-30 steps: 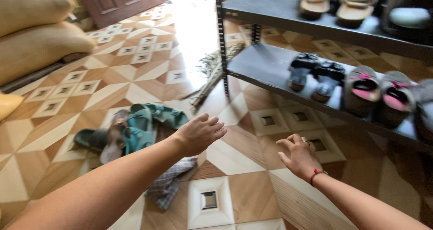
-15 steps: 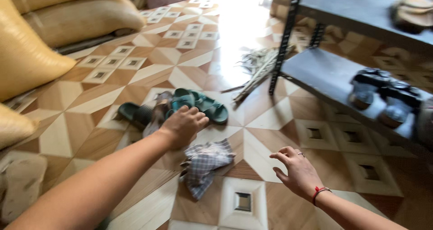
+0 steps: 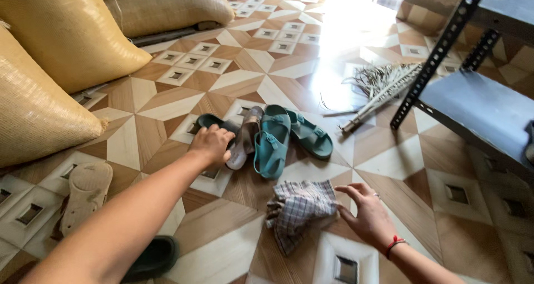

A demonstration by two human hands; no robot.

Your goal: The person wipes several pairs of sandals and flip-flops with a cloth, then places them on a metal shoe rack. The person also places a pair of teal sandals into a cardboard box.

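Sandals lie heaped on the patterned tile floor [image 3: 167, 106]: two teal strapped rubber sandals [image 3: 272, 142] and a beige slip-on sandal [image 3: 247, 136] overlap one another, so one reach covers the pile. The left hand [image 3: 211, 145] is laid on the pile's near edge, fingers curled over a dark green sandal [image 3: 208, 121] and the beige one. The right hand [image 3: 367, 214] is lowered beside a crumpled checked cloth [image 3: 297, 209], fingers spread, tips touching its edge, nothing gripped. A grey metal shelf rack [image 3: 478, 106] stands to the right.

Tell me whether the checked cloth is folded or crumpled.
Crumpled: the checked cloth lies bunched in uneven folds on the tiled floor, beside the right hand.
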